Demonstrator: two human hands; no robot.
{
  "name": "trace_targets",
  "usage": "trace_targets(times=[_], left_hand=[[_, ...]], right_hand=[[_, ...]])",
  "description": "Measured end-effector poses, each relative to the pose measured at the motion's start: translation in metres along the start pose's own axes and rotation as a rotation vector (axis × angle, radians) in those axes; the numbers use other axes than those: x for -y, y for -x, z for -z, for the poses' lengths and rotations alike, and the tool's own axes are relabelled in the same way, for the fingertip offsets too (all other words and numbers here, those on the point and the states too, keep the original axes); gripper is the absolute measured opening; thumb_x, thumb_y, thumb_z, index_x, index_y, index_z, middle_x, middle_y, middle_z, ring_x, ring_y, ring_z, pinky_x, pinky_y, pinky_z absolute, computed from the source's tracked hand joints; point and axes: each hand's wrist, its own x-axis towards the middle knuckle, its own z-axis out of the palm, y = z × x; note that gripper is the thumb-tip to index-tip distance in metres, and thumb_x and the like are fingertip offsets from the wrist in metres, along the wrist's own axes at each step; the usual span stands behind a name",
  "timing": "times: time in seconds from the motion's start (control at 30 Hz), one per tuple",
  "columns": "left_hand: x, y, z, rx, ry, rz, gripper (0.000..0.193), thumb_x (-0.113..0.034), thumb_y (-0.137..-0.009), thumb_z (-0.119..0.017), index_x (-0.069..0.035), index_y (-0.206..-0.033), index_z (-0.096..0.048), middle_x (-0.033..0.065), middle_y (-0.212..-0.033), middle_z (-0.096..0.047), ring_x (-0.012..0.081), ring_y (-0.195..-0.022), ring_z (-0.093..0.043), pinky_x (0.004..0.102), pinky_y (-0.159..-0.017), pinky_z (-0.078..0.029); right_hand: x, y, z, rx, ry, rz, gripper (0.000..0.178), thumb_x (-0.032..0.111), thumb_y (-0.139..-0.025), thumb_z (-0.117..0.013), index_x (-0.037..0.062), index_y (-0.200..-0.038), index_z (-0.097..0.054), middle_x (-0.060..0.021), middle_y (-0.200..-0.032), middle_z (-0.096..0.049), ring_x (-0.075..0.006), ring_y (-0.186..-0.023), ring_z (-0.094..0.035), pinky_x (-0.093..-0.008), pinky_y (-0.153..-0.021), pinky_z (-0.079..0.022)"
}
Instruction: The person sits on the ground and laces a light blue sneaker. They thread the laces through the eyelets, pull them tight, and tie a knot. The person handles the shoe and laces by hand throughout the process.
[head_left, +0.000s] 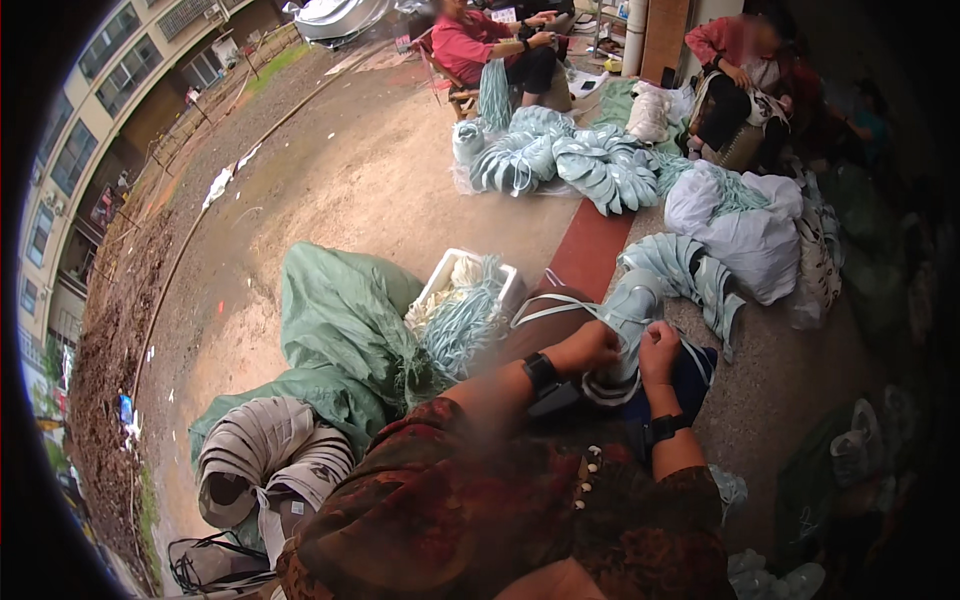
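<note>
On my lap lies a light blue shoe upper [632, 300], with dark and white bands at its lower opening. My left hand [590, 350] is closed at its left side, and my right hand [658, 350] is closed in a pinch at its right. What the fingers hold is too small to make out. A pale blue shoelace [540, 303] loops out to the left of the upper, near my left hand. Beyond my hands, a curved row of nested light blue uppers [672, 256] reaches to the right.
A white tub [510, 292] of cream and light blue laces stands left of my knees, beside a green woven sack [335, 310]. Stacked beige uppers [255, 450] lie at lower left. Farther off are bundled blue uppers [600, 165], a white bag [735, 235] and two seated people [480, 45].
</note>
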Motion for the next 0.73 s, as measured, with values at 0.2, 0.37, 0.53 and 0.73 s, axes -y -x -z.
trace_targets(times=[0.2,0.37,0.53,0.73], left_hand=[[0.040,-0.005,0.010,-0.137,0.692,0.321,0.009,-0.014,-0.085,-0.062,-0.005,-0.084,-0.061,-0.0033,-0.070,-0.057,0.0040,-0.060,-0.048,0.0201,-0.052,-0.039],[0.023,-0.012,0.016,-0.289,0.809,0.290,0.009,-0.010,-0.082,-0.065,-0.002,-0.081,-0.060,0.0005,-0.068,-0.058,0.0051,-0.053,-0.049,0.0190,-0.048,-0.039],[0.032,-0.026,0.014,-0.314,0.712,0.240,0.006,-0.005,-0.080,-0.064,0.001,-0.082,-0.060,0.0045,-0.072,-0.061,0.0084,-0.059,-0.056,0.0199,-0.055,-0.045],[0.032,-0.039,0.008,-0.378,0.683,0.247,0.008,-0.001,-0.080,-0.062,0.002,-0.086,-0.060,0.0071,-0.078,-0.064,0.0131,-0.069,-0.062,0.0229,-0.063,-0.051]], right_hand=[[0.012,-0.001,-0.006,0.212,0.019,0.300,0.012,0.013,-0.080,-0.055,0.0026,-0.074,-0.057,-0.0189,-0.074,-0.054,-0.0379,-0.073,-0.052,-0.0434,-0.064,-0.042],[0.013,0.001,-0.006,0.186,0.198,0.251,0.016,0.012,-0.074,-0.063,0.0074,-0.089,-0.062,-0.0163,-0.078,-0.056,-0.0378,-0.075,-0.056,-0.0454,-0.067,-0.045],[0.011,-0.002,-0.010,0.204,0.195,0.206,0.026,0.012,-0.071,-0.066,0.0077,-0.097,-0.062,-0.0159,-0.080,-0.056,-0.0368,-0.075,-0.056,-0.0445,-0.067,-0.045],[0.013,-0.002,-0.011,0.231,0.154,0.102,0.028,0.013,-0.072,-0.066,0.0080,-0.099,-0.062,-0.0165,-0.082,-0.057,-0.0361,-0.080,-0.056,-0.0427,-0.072,-0.045]])
